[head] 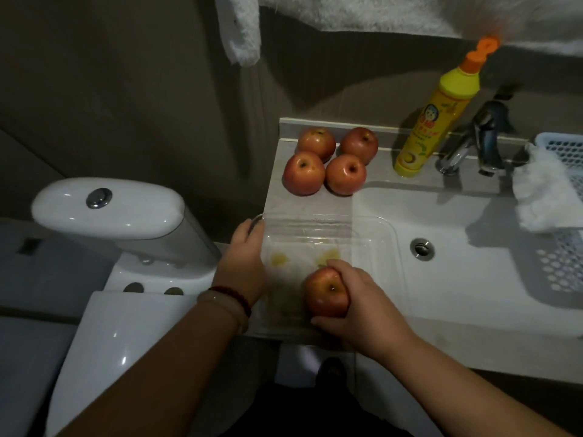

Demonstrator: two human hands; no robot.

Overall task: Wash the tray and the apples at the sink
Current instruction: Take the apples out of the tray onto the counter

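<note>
Seen from above, at a grey counter (315, 203) with a white sink (467, 279) set into it. A clear plastic tray (372, 234) lying on the counter, its right end reaching over the sink edge, with yellow smears on its bottom. Left hand (244, 263) closed on the tray's left rim, fingers curled over the edge (a red bead bracelet (235, 294) on that wrist). Right hand (362, 307) wrapped around one red apple (326, 293), inside the tray near its front side; whether the apple touches the tray bottom cannot be told. Four more apples (329, 160) standing in a tight group on the counter behind the tray, touching one another, stems up. To the right of them, a yellow detergent bottle (432, 121) with orange cap, upright, just beside the chrome faucet (473, 143). At the far right, a pale perforated basket (564, 266) resting partly over the sink, with a white cloth (542, 200) draped on its rim. On the left of the counter, a white toilet tank (110, 209) with a round chrome button. A white towel (243, 26) hanging at the top.
</note>
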